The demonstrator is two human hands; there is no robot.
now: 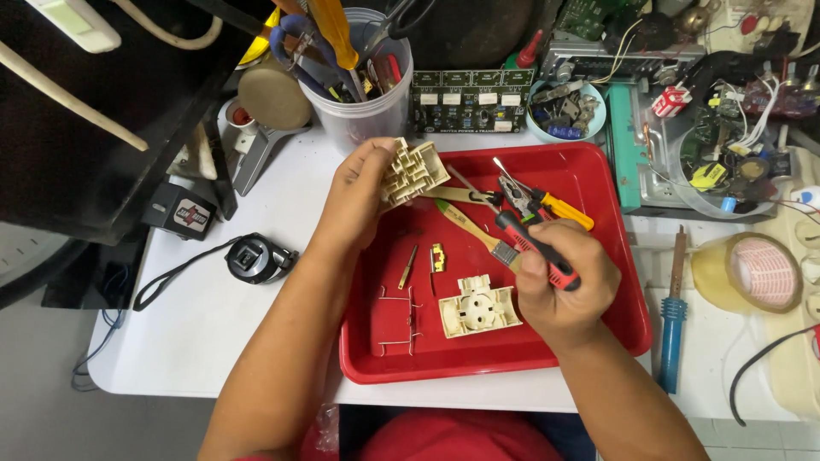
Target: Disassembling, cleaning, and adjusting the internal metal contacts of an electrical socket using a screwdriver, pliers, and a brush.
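Observation:
My left hand [359, 196] holds up a cream plastic socket insert [413, 172] over the far left part of the red tray [598, 183]. My right hand [565, 286] grips needle-nose pliers [534, 243] by their red-and-black handles, the jaws pointing up-left toward the insert. On the tray lie a cream socket cover [478, 306], a small paintbrush [475, 232], a yellow-handled screwdriver [559, 207], bent metal contact strips [398, 320] and small brass pieces [437, 257].
A clear cup of tools [363, 107] and a black circuit board [465, 100] stand behind the tray. A bowl of components [564, 115], open electronics [683, 154], a blue soldering iron [673, 320] and tape roll [756, 273] lie right. A black strapped device [256, 258] lies left.

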